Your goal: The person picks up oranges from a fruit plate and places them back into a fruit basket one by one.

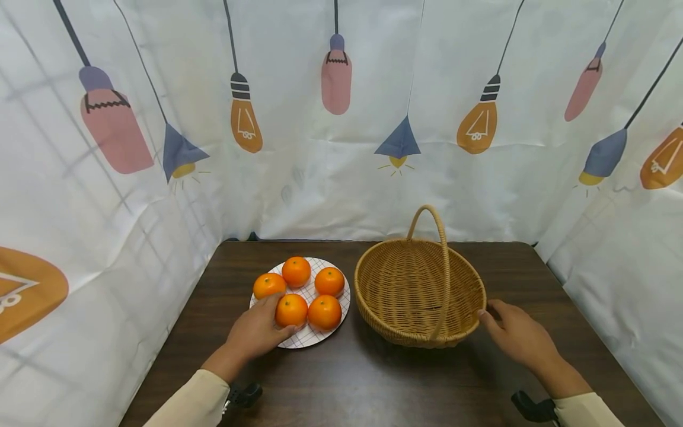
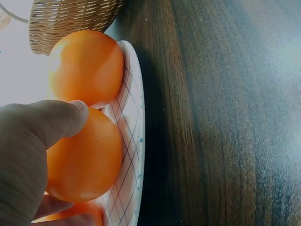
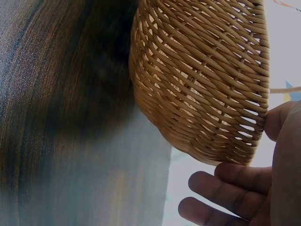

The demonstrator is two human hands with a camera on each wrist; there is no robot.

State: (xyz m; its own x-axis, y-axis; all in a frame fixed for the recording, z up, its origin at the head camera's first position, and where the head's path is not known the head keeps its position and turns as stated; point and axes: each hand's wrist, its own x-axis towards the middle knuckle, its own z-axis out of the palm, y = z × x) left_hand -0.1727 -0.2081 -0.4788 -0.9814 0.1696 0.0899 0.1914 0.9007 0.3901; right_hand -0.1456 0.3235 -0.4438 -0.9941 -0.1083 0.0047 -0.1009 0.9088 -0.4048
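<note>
1. The left hand (image 1: 256, 332) grasps the front-left orange (image 1: 291, 310), thumb (image 2: 56, 120) across its top; that orange lies on the checked plate (image 1: 312, 338), just left of the basket (image 1: 418, 290).
2. The right hand (image 1: 514, 335) is relaxed, thumb tip touching the basket's right rim, fingers not curled round it.
3. From the held orange the basket's open mouth lies to the right, its handle (image 1: 434, 228) running front to back.

bright, even light | wide-angle edge bending | wrist views blurred close-up
</note>
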